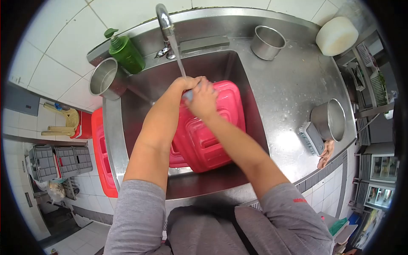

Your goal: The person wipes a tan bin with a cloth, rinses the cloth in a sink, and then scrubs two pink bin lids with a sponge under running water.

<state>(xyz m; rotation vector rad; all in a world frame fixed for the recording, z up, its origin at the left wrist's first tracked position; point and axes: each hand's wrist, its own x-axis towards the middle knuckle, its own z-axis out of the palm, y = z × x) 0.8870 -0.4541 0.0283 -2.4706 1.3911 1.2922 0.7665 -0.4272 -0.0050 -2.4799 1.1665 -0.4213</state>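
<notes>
Under the running tap point(165, 21), my left hand point(190, 82) is bent at the wrist near the red lid's upper edge, its fingers mostly hidden behind my right. My right hand point(204, 98) is closed over a small bluish-grey thing point(188, 96), blurred and largely covered by the fingers; I cannot tell its kind. Both hands meet over the ridged red plastic lid point(231, 95), which is wet and leans in the steel sink point(250, 106). More red plastic point(177, 159) shows beneath that lid. Water from the tap falls on my left hand.
A green pump bottle point(127, 55) and a metal pot point(104, 78) stand at the sink's left corner. On the right counter are a steel pot point(267, 42), another pot point(329, 120), a grey scrubbing brush point(312, 139) and a white tub point(337, 36). Another red lid point(100, 153) hangs left of the sink.
</notes>
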